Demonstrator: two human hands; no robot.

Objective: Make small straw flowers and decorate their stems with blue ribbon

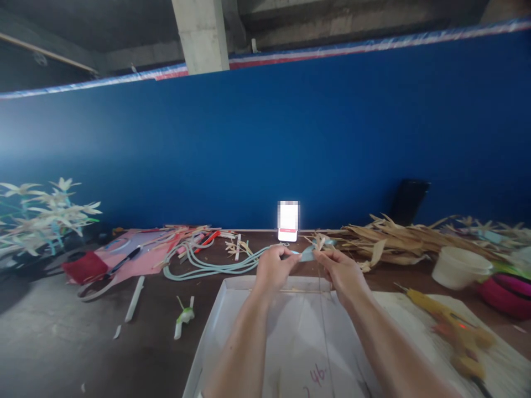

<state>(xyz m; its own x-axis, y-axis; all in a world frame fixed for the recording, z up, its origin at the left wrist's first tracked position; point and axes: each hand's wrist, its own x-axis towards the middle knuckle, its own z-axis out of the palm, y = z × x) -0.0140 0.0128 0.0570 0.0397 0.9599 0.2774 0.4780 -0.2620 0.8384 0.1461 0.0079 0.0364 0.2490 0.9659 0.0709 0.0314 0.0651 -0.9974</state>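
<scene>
A short light-blue strip [307, 254] spans the gap between my two hands, above the far end of a shallow white box lid [286, 342]. My left hand [274, 265] pinches its left end between thumb and fingertips. At its right end, my right hand [340, 271] is closed in a pinch. Pale dried pieces [319, 242] stick up by the right fingertips; I cannot tell whether they are held too. From near that hand, a thin line like a stem or thread [323, 315] runs down over the lid, which bears handwritten marks.
A lit phone [287, 224] stands against the blue wall [249, 143]. Pale-blue cord [199, 271] and pink sheets [145, 254] lie left, near white flowers [62, 207]. Dried husks [381, 240], a white tub [460, 268] and a yellow glue gun [448, 326] are right.
</scene>
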